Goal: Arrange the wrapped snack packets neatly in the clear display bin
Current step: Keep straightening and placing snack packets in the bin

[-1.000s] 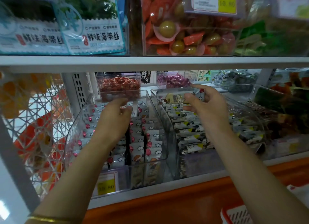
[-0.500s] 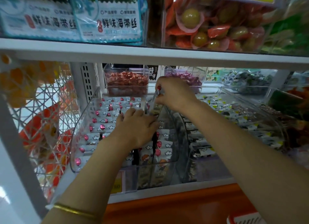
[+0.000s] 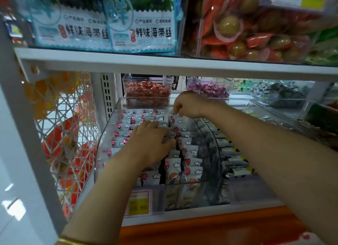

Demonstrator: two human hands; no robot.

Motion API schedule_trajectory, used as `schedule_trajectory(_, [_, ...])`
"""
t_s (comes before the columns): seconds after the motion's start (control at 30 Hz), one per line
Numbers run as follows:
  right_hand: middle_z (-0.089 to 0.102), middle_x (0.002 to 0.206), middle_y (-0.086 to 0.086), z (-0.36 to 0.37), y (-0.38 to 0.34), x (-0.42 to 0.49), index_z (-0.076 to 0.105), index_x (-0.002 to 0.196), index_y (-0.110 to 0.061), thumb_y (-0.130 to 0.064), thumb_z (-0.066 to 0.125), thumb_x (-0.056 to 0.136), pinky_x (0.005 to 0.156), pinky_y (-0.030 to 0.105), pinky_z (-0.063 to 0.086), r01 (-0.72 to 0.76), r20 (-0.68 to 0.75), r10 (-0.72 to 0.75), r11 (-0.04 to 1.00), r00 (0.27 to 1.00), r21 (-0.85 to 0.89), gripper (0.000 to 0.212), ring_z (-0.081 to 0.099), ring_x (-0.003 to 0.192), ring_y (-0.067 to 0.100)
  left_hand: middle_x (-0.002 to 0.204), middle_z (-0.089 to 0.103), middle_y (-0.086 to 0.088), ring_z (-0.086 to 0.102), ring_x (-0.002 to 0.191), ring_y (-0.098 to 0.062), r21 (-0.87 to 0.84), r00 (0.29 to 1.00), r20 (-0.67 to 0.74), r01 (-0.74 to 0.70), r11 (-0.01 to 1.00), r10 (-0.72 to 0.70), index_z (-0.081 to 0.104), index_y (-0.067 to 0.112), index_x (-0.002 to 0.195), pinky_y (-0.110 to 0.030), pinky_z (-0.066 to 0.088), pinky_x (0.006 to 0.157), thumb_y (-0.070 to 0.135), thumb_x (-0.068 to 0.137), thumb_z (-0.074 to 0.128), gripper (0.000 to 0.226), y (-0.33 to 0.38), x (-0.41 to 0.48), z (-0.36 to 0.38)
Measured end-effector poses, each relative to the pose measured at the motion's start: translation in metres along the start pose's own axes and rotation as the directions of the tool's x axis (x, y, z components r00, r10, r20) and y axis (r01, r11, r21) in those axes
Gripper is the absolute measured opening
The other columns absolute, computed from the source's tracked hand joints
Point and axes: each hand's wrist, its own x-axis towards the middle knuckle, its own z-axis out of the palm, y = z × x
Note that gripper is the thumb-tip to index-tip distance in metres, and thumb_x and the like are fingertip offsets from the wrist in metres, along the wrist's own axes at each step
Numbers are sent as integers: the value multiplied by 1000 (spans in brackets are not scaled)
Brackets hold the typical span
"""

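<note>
Resting the left grip, flat and loose, on the snack packets in the clear bin. Pinching the back packet with the curled right grip, just past the left grip and a bit to its right.

A clear display bin sits on a shelf, with snack packets in rows inside. The left hand lies on the middle rows. The right hand is at the back of the rightmost row. A second bin stands just right, a small tub behind, and a wire basket to the left.
</note>
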Motion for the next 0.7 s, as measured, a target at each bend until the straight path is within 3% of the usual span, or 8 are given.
schedule_trajectory(0.07, [62, 119, 10, 6, 1, 5, 68, 103, -14, -2, 53, 89, 93, 36, 47, -33, -94, 28, 998, 995, -52, 24, 58, 105, 24, 153, 27, -8, 14, 143, -25, -14, 1000, 12, 5, 1000, -5, 40, 22, 140, -44, 14, 116, 45, 96, 36, 50, 0, -2, 0])
schedule_trajectory(0.17, [51, 127, 16, 16, -3, 8, 64, 108, -14, -8, 57, 87, 96, 40, 44, -88, -70, 75, 976, 995, -200, 22, 49, 114, 33, 150, 31, -9, 18, 141, -27, -21, 1000, 3, -7, 1000, 7, 43, 21, 138, -44, 16, 115, 45, 96, 37, 49, 1, -3, 0])
schedule_trajectory(0.23, [45, 130, 19, 19, -6, 9, 63, 104, -13, -8, 60, 86, 93, 38, 41, -98, -53, 87, 950, 995, -296, 19, 45, 117, 36, 147, 36, -9, 22, 139, -27, -36, 1000, -6, -7, 999, 7, 46, 20, 136, -43, 17, 114, 43, 96, 38, 47, 1, -4, -1])
schedule_trajectory(0.3, [49, 118, 18, 19, -8, 9, 60, 91, -13, -6, 59, 86, 83, 34, 40, -81, -54, 68, 945, 996, -316, 9, 49, 109, 35, 146, 37, -9, 24, 137, -27, -51, 1000, -10, -6, 999, 5, 47, 20, 134, -43, 18, 114, 43, 96, 39, 45, 0, -5, -1])
schedule_trajectory(0.4, [54, 86, 11, 12, -4, 6, 52, 75, -8, -2, 51, 87, 74, 29, 42, -55, -74, 41, 978, 996, -201, 14, 55, 91, 29, 145, 39, -9, 26, 136, -27, -80, 1000, -20, 3, 997, -5, 48, 21, 134, -41, 19, 114, 41, 96, 42, 44, -2, -5, -2])
schedule_trajectory(0.53, [52, 80, 7, -2, 2, -18, 48, 80, -8, -10, 47, 92, 65, 27, 35, -87, -303, 106, 993, 947, 78, 12, 48, 75, 22, 136, 46, -9, 37, 128, -27, -230, 991, -135, -35, 973, 4, 47, 14, 135, -33, 30, 107, 31, 95, 47, 43, 1, -9, -6])
schedule_trajectory(0.63, [46, 72, 4, -4, 4, -47, 42, 81, -10, -11, 45, 95, 56, 27, 30, -52, -573, 201, 963, 794, 266, 15, 49, 67, 23, 146, 37, -8, 32, 134, -24, -336, 972, -230, -35, 941, -46, 38, 14, 141, -28, 25, 107, 28, 96, 48, 48, 6, -12, -8])
schedule_trajectory(0.7, [48, 70, 4, -1, 5, -69, 43, 84, -9, -9, 44, 96, 53, 34, 35, 22, -672, 283, 913, 684, 407, 12, 55, 69, 28, 148, 35, -8, 37, 131, -23, -406, 961, -263, -25, 913, -91, 36, 16, 142, -29, 30, 103, 27, 96, 49, 50, 9, -13, -9])
